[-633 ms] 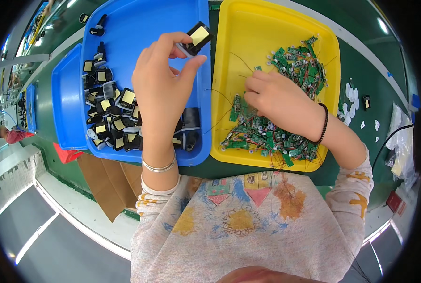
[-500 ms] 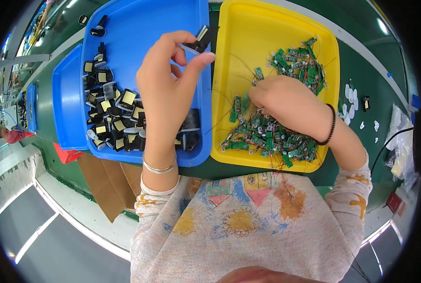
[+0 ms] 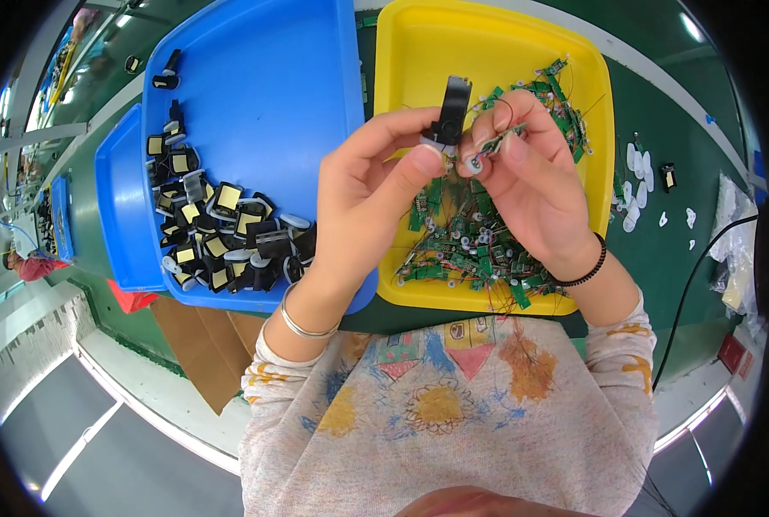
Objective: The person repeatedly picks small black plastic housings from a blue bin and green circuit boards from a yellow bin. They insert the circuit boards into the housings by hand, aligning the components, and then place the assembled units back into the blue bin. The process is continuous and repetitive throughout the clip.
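Note:
My left hand (image 3: 373,185) pinches a black plastic housing (image 3: 450,112) between thumb and fingers, its long flat part pointing up. Close beside it, my right hand (image 3: 535,164) grips a small green circuit board (image 3: 509,136) with thin wires and a pale round piece at its lower end. The two parts are held near each other above the yellow tray (image 3: 419,43); whether they touch I cannot tell. Below the hands, the tray holds a heap of similar green circuit boards (image 3: 462,258) with wires. To the left, a blue tray (image 3: 255,60) holds many black housings (image 3: 216,224) with cream pads.
White oval pieces (image 3: 639,185) and a single black housing (image 3: 669,177) lie on the green table right of the yellow tray. Farther right are a clear plastic bag (image 3: 734,241) and a black cable (image 3: 686,297). Brown cardboard (image 3: 199,345) sits below the blue tray.
My right hand has risen from the heap with a circuit board. My left hand has moved right with the housing, bringing the two hands together, and the housing has turned upright.

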A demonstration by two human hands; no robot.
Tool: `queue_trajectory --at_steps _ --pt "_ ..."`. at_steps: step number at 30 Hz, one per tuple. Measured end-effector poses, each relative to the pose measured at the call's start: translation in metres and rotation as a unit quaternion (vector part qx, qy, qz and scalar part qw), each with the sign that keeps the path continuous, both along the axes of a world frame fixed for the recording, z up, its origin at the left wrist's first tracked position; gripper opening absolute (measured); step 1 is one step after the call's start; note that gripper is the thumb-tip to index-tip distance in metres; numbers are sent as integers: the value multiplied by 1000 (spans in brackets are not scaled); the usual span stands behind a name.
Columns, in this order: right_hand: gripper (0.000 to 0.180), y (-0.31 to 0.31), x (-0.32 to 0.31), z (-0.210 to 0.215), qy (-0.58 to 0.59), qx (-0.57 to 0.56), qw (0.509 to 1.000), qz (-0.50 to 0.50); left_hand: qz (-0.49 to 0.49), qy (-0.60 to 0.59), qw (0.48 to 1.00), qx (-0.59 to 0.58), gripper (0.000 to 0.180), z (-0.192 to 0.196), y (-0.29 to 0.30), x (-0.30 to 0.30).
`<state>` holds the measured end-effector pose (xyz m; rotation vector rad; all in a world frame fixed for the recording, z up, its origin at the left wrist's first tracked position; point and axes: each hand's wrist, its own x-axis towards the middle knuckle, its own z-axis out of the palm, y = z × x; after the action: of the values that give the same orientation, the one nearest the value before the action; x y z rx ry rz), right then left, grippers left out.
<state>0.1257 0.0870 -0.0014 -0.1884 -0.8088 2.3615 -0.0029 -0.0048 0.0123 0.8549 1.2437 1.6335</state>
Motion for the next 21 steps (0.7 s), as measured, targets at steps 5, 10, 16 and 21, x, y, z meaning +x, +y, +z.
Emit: queue_trajectory --at_steps 5,10,16,21 --pt "13 5 3 5 1 26 998 -51 5 3 1000 -8 22 -5 1 1" --pt "22 8 5 -3 -75 204 967 -135 6 -5 1000 -9 19 -9 1 5" --pt "24 5 7 1 -110 299 929 -188 4 5 1000 14 24 -7 1 9" --pt "24 8 9 0 -121 399 882 -221 1 11 1000 8 23 -5 1 8"
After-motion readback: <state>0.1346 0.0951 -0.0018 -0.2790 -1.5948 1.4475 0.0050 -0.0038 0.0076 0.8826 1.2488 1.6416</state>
